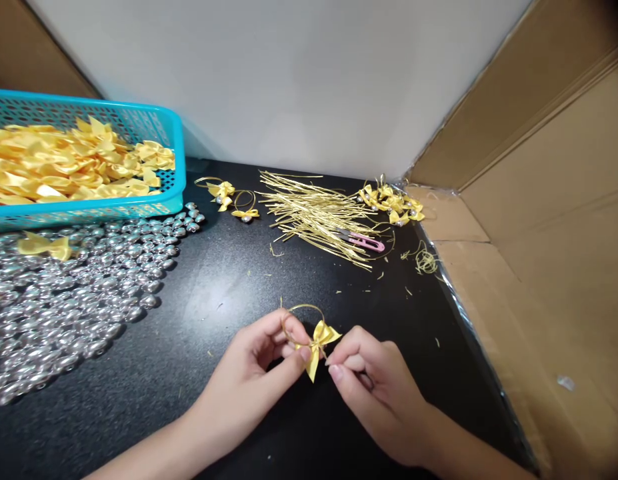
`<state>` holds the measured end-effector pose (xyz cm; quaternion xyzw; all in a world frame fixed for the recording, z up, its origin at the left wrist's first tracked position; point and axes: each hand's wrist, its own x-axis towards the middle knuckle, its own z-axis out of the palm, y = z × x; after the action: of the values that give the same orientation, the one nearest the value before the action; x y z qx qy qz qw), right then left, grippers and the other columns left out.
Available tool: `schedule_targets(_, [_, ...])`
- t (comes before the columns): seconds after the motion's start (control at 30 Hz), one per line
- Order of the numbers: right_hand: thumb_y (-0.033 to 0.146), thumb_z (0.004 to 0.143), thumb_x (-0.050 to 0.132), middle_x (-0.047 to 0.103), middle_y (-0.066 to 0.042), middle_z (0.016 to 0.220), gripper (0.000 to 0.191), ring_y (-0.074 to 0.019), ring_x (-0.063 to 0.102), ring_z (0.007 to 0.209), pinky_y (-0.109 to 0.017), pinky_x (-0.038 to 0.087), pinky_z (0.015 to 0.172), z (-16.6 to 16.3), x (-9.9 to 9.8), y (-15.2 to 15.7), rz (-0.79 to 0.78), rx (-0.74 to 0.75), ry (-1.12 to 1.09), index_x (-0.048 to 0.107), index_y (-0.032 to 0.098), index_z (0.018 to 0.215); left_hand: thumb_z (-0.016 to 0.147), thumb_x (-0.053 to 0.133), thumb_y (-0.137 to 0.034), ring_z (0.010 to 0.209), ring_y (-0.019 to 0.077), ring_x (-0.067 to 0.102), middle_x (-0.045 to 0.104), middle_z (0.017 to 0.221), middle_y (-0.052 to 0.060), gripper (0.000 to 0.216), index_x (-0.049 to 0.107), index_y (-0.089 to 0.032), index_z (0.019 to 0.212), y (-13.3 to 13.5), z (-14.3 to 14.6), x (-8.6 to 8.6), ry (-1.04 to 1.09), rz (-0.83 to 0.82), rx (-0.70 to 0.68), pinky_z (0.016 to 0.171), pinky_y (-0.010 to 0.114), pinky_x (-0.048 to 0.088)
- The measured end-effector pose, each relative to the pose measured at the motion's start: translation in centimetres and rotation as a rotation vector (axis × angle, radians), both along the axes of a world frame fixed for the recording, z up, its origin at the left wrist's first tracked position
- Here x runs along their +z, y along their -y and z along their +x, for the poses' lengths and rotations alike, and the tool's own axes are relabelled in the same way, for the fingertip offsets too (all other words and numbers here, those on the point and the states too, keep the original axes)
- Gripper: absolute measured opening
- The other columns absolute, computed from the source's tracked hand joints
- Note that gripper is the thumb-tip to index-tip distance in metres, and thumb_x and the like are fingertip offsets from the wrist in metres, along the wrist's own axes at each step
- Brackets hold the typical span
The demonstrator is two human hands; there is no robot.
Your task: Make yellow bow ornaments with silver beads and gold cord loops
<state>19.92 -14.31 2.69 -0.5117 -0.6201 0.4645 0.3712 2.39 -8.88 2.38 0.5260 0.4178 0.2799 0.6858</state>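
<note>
Between my hands, above the black table, is a yellow ribbon bow with a loop of gold tie rising behind it. My left hand pinches the bow and the base of the loop between thumb and forefinger. My right hand is closed in a pinch at the bow's right side, on a thin end of the gold tie. Whether a silver bead sits on this bow is hidden from me.
A turquoise basket of yellow bows stands at the left, above a spread of silver beads. Gold ties lie at the back with a pink cutter. Finished-looking bows lie back right. Cardboard walls the right side.
</note>
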Motion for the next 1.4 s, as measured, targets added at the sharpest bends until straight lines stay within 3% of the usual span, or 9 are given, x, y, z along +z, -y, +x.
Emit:
schedule_targets(0.37, [0.01, 0.085, 0.048, 0.03, 0.012, 0.046, 0.015, -0.0045, 0.024, 0.038, -0.018, 0.02, 0.041, 0.0, -0.12, 0.1, -0.023, 0.001, 0.021, 0.044, 0.021, 0.076, 0.083, 0.061, -0.022, 0.062, 0.0108, 0.055, 0.061, 0.066, -0.003, 0.011, 0.06, -0.019, 0.072, 0.45, -0.12, -0.47, -0.092, 0.187, -0.008, 0.058, 0.019, 0.045])
schedule_targets(1.4, [0.009, 0.081, 0.049, 0.035, 0.011, 0.044, 0.017, -0.0045, 0.028, 0.037, -0.017, 0.022, 0.04, -0.3, -0.47, 0.06, -0.008, -0.062, 0.06, 0.045, 0.021, 0.069, 0.082, 0.063, -0.021, 0.06, 0.0101, 0.059, 0.064, 0.065, -0.004, 0.009, 0.064, -0.02, 0.073, 0.68, -0.13, -0.59, -0.109, 0.218, 0.025, 0.056, 0.017, 0.046])
